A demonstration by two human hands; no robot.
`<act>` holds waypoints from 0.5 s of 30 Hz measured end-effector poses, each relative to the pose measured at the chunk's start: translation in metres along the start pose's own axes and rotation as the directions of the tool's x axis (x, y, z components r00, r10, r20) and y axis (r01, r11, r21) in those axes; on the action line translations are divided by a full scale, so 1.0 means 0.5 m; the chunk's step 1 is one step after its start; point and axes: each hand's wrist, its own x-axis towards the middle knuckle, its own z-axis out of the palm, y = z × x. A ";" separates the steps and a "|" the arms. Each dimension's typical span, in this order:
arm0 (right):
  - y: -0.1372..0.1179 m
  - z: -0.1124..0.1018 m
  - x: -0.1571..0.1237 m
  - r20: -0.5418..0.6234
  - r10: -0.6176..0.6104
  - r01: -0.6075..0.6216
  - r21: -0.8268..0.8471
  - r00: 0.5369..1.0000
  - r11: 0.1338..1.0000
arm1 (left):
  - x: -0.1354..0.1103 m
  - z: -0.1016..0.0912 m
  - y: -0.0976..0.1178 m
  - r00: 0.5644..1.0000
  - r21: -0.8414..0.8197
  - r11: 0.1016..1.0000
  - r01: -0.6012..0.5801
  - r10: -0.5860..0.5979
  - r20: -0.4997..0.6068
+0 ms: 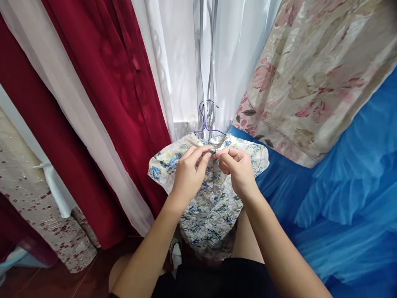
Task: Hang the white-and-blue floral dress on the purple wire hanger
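Observation:
A white garment with blue and yellow flowers (209,223) hangs in front of me, short sleeves spread to both sides. Its neck opening sits over a purple hanger (204,124). At the front of the neckline, my left hand (190,171) is closed in a pinch, thumb against fingers. Facing it, my right hand (238,167) also pinches at the neckline, its fingertips almost touching the left ones. A small dark, shiny bit shows between the fingertips, too small to name. Fingers partly hide the neckline.
White curtain-like cloth (180,62) hangs behind the hanger, with dark red fabric (102,82) to the left. A beige cloth with pink flowers (310,91) and blue ruffled tulle (335,207) fill the right. Below is a reddish tiled floor (89,273); my legs are beneath the garment.

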 end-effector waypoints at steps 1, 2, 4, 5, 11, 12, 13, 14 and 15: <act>0.005 -0.002 0.002 0.019 0.013 -0.013 -0.005 1.000 1.000 | 0.007 0.003 0.002 1.000 0.029 0.999 -0.016 0.016 0.014; 0.014 -0.003 0.004 0.038 0.024 -0.024 -0.013 0.999 1.000 | 0.010 0.006 0.004 0.999 0.056 0.998 -0.029 0.028 0.021; 0.042 -0.004 0.011 0.055 0.019 -0.017 -0.046 0.998 0.999 | 0.008 0.009 0.007 0.999 0.094 0.994 -0.050 0.049 0.011; 0.059 -0.003 0.013 0.049 0.008 -0.004 -0.081 0.999 0.997 | 0.007 0.007 0.006 0.998 0.104 0.993 -0.056 0.057 -0.010; 0.132 0.002 -0.004 0.072 0.031 -0.006 -0.334 0.997 0.943 | 0.039 -0.051 -0.078 0.933 0.088 0.996 0.030 0.003 -0.360; 0.133 0.001 -0.010 0.080 0.037 -0.006 -0.353 0.996 0.936 | 0.048 -0.066 -0.109 0.909 0.047 0.997 0.064 -0.039 -0.416; 0.133 0.000 -0.017 0.087 0.040 -0.005 -0.369 0.995 0.930 | 0.054 -0.081 -0.143 0.882 -0.021 0.995 0.098 -0.097 -0.461; 0.133 0.000 -0.023 0.095 0.042 -0.002 -0.383 0.995 0.924 | 0.057 -0.095 -0.177 0.846 -0.110 0.986 0.121 -0.161 -0.508; 0.132 0.001 -0.028 0.108 0.047 0.000 -0.394 0.993 0.919 | 0.058 -0.108 -0.209 0.799 -0.215 0.966 0.143 -0.241 -0.551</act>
